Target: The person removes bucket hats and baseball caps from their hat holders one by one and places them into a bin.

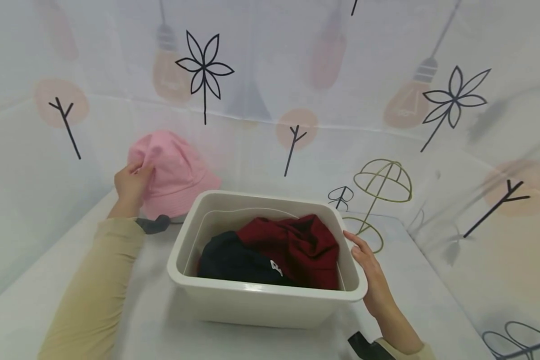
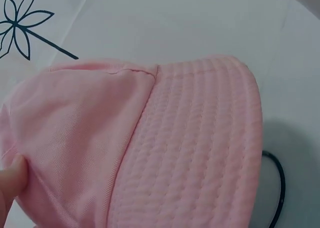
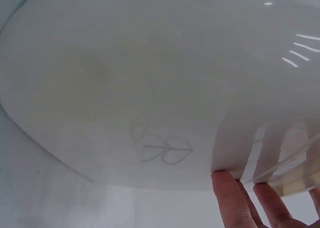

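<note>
My left hand point(image 1: 132, 185) pinches the crown of a pink stitched-brim hat point(image 1: 173, 165), held left of and behind a white plastic bin point(image 1: 270, 305). The left wrist view shows the hat's crown and brim point(image 2: 190, 138) close up, with the thumb point(image 2: 15, 178) pressed into the fabric. In the bin lie a dark navy cap-like piece point(image 1: 234, 257) with a small white emblem and a crumpled dark red cloth item point(image 1: 297, 245). My right hand point(image 1: 371, 275) rests against the bin's right side near the rim, its fingers point(image 3: 230, 198) touching the outer wall.
The bin stands on a white table point(image 1: 153, 310). A pale patterned cloth backdrop point(image 1: 252, 75) with printed plants and bulbs rises behind and at both sides. A thin black cord point(image 2: 281, 188) shows beyond the hat's brim in the left wrist view.
</note>
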A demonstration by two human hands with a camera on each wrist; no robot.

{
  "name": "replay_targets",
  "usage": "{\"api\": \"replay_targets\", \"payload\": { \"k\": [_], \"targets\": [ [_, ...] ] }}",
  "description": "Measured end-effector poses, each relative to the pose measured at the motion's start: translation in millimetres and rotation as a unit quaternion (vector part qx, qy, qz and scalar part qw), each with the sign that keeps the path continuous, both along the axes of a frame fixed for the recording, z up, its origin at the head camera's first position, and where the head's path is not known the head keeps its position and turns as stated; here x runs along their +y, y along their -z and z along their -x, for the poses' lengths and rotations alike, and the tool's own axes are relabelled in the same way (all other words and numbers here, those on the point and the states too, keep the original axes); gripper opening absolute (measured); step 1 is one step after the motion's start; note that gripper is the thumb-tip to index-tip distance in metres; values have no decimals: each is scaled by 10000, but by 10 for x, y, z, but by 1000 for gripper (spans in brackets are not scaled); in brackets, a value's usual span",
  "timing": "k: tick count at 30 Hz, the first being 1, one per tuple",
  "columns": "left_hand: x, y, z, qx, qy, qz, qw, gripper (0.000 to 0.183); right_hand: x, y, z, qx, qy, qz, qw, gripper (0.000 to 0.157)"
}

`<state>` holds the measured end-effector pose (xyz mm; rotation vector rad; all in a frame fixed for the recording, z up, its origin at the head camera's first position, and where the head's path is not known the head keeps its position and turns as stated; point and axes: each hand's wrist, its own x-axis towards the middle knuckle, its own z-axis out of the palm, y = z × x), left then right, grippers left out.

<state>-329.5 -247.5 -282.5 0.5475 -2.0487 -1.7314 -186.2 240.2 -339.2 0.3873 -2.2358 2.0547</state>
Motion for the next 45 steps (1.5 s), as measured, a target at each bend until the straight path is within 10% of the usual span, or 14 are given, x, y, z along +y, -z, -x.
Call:
{"api": "replay_targets", "payload": {
  "k": [7, 37, 45],
  "targets": [
    [31, -68, -19, -28, -325, -1365, 9901, 50, -4, 2, 3, 0, 32, -34, 10000, 42],
    [183, -893, -209, 842, -34, -3020, 9496, 48, 17, 4, 10, 3, 40, -114, 9999, 43],
    [189, -1051, -181, 1235, 181, -3677, 9215, 42, 13, 2, 10, 9, 36, -59, 10000, 42]
  ]
}}
